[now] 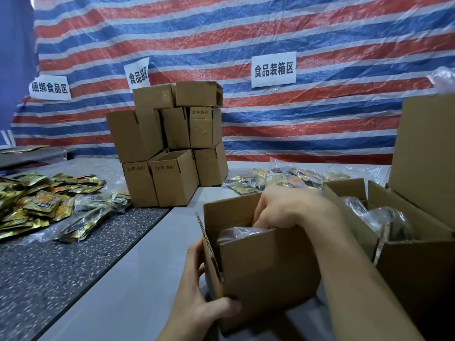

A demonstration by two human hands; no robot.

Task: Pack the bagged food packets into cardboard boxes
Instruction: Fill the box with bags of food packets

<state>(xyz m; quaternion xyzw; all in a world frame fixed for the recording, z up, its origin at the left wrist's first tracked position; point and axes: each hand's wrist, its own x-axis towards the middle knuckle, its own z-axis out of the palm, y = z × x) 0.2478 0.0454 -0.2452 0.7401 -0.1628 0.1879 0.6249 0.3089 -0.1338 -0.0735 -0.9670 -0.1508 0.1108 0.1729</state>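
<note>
Your left hand [197, 291] grips the open box [266, 264] at its lower left corner, thumb across the front wall. Your right hand [278, 207] reaches into the open box from above, fingers curled down on the bagged packet [236, 233] inside. It appears to grip the packet, but the fingertips are hidden. The open box stands on the counter [138, 267]. A second box [406, 267] just right of it holds more bags.

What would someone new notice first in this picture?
Front and centre, an open cardboard box with the right grip reaching down inside over a bagged packet, while the left grip holds the box's near left corner. Behind it, a stack of brown boxes stands mid-table against a red, white and blue striped tarp, and gold packets lie heaped at far left.
</note>
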